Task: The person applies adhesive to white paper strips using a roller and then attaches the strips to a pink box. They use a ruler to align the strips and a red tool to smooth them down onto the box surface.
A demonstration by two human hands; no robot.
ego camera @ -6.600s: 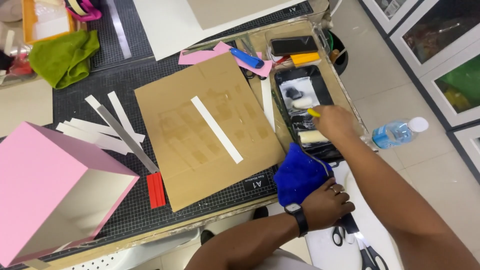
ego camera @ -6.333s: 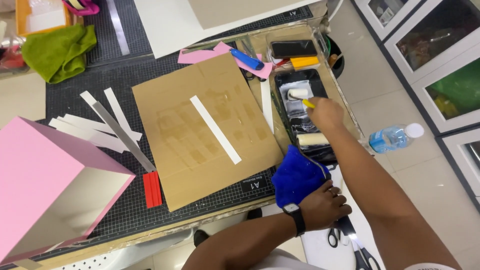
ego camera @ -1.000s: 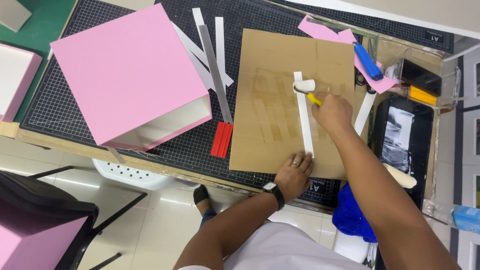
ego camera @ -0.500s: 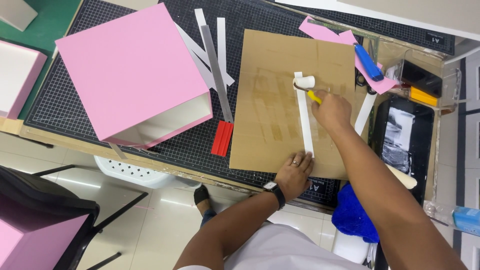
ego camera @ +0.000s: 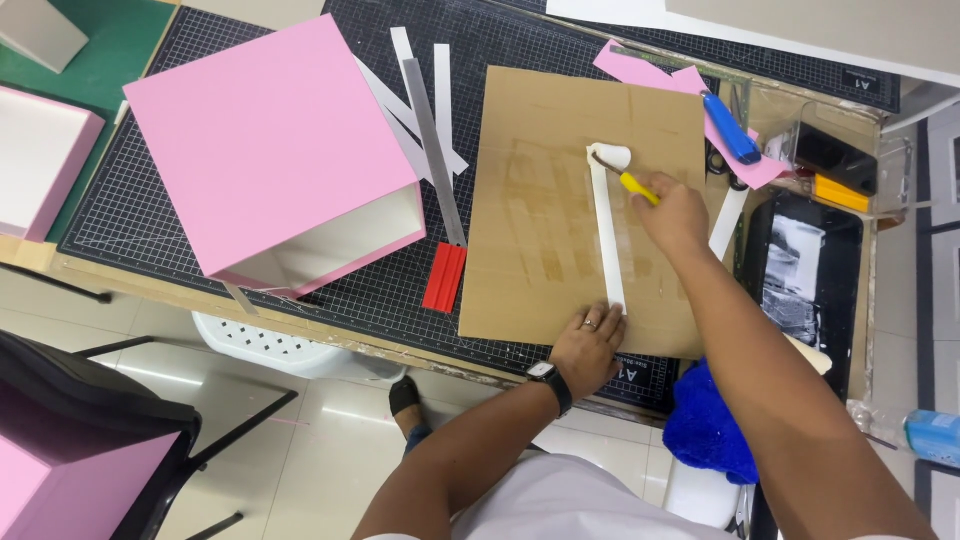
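Pink box [ego camera: 270, 150]: lying on the black cutting mat [ego camera: 130, 190] at the left, open side facing the table edge, well apart from both hands.
Metal ruler [ego camera: 435, 150]: lying among loose white strips, between the box and the cardboard sheet; a red piece [ego camera: 444, 277] is lying just below it.
Cardboard sheet [ego camera: 560, 200]: serving as a backing board and showing glue smears.
White paper strip [ego camera: 605, 235]: lying lengthwise on the cardboard, the work piece in hand.
Left hand [ego camera: 590, 345]: fingers flat and spread, pressing down the near end of the strip, gripping nothing.
Right hand [ego camera: 675, 210]: fingers clenched around the yellow handle of a small roller [ego camera: 610, 160], its head touching the far end of the strip.
Glue tray [ego camera: 800, 280]: sitting at the right, beyond the right forearm; a blue cloth [ego camera: 710, 430] is lying near it.
Step in hand: judged to be coating the strip with glue.
Next move: appears to call for an even pass along the strip with the near end kept pinned.
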